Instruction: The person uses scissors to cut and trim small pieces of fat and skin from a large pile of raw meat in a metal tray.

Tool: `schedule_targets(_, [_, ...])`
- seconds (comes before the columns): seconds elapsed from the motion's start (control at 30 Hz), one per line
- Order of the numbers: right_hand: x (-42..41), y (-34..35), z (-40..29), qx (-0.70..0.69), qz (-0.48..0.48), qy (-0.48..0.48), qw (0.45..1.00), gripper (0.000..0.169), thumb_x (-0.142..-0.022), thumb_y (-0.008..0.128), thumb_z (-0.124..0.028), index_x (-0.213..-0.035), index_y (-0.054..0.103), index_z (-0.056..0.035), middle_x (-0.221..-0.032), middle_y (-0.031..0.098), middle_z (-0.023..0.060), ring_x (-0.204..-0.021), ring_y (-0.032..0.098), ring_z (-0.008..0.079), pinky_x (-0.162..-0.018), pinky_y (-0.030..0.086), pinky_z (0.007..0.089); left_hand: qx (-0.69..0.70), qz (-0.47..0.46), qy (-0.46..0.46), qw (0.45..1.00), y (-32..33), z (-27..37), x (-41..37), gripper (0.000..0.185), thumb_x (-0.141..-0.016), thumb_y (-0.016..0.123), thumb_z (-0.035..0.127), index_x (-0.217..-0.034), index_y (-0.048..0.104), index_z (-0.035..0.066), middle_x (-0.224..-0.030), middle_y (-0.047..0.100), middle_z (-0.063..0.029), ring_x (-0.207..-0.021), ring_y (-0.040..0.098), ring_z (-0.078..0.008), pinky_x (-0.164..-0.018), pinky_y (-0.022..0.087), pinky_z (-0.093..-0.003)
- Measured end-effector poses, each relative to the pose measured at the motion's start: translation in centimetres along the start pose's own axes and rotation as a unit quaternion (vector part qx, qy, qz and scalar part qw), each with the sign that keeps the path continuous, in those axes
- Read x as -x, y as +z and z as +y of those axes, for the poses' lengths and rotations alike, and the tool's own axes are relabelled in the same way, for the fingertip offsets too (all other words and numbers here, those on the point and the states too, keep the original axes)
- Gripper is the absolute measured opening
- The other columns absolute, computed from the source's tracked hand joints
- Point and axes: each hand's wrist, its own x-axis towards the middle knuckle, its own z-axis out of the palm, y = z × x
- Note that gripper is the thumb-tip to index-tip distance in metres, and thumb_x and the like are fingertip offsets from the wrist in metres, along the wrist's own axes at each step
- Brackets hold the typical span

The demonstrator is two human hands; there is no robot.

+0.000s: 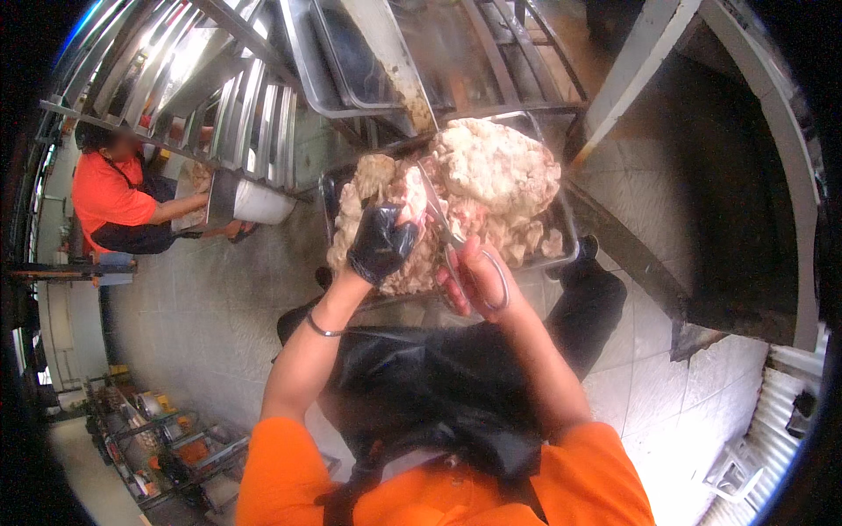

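My left hand [381,244], in a black glove, grips a pale pink piece of what looks like raw meat or offal [414,194]. In my bare right hand [475,276] is a pair of metal scissors [450,238], fingers through the handle loops, the blades pointing away from me along the piece's right side. How far apart the blades are is hard to tell. Beneath both hands a metal tray [571,230] bears a heap of cream and pinkish lumps [401,279]. One large, knobbly pale mass [496,164] lies at the heap's far right.
Beyond the tray stands a metal rack [395,66] holding trays. At left, a seated person in an orange shirt [118,191] handles a container near a white bucket [263,202]. A loaded shelf [164,440] is at lower left; a dark panel [730,197] rises at right.
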Motion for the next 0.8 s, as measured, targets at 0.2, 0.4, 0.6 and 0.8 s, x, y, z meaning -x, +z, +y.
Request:
schedule_targets(0.2, [-0.3, 1.2, -0.2, 0.140, 0.036, -0.027, 0.989, 0.061, -0.085, 0.045, -0.062, -0.067, 0.051, -0.0038, -0.051, 0.044, 0.0001, -0.041, 0.045, 0.0112, -0.036, 0.034, 0.0242, -0.069, 0.081, 0.044, 0.993, 2.0, -6.5, 2.1, 0.011, -0.084, 0.054, 0.010, -0.086, 0.060, 0.001, -0.083, 0.061, -0.0156, -0.083, 0.058, -0.0288, -0.068, 0.046, -0.0382])
schedule_targets(0.4, [-0.2, -1.0, -0.6, 0.352, 0.151, -0.057, 0.922, 0.067, -0.082, 0.047, -0.065, -0.069, 0.055, 0.0006, -0.051, 0.047, 0.0040, -0.049, 0.051, 0.0151, -0.047, 0.039, 0.0309, -0.367, -0.057, 0.022, 0.928, 2.6, 0.6, -1.3, 0.032, -0.081, 0.061, 0.016, -0.110, 0.054, 0.004, -0.105, 0.058, -0.0105, -0.093, 0.056, -0.0238, -0.078, 0.049, -0.0332])
schedule_targets(0.6, [0.1, -2.1, -0.4, 0.497, 0.171, -0.072, 0.848, 0.070, -0.083, 0.046, -0.064, -0.071, 0.055, 0.0038, -0.053, 0.047, 0.0092, -0.054, 0.048, 0.0171, -0.053, 0.041, 0.0357, 0.447, 0.065, -0.266, 0.852, 5.9, -3.0, -1.7, 0.022, -0.090, 0.054, 0.025, -0.103, 0.058, 0.007, -0.085, 0.057, 0.0003, -0.077, 0.055, -0.0082, -0.064, 0.047, -0.0235])
schedule_targets(0.8, [0.7, -3.6, 2.5, 0.307, 0.038, 0.021, 0.951, 0.056, -0.090, 0.035, -0.059, -0.092, 0.049, -0.0046, -0.069, 0.044, -0.0009, -0.061, 0.043, 0.0112, -0.057, 0.041, 0.0260, 0.213, 0.160, -0.231, 0.936, 6.9, -3.9, -2.1, 0.035, -0.094, 0.044, 0.033, -0.101, 0.057, 0.001, -0.085, 0.059, -0.0090, -0.077, 0.056, -0.0170, -0.068, 0.045, -0.0305])
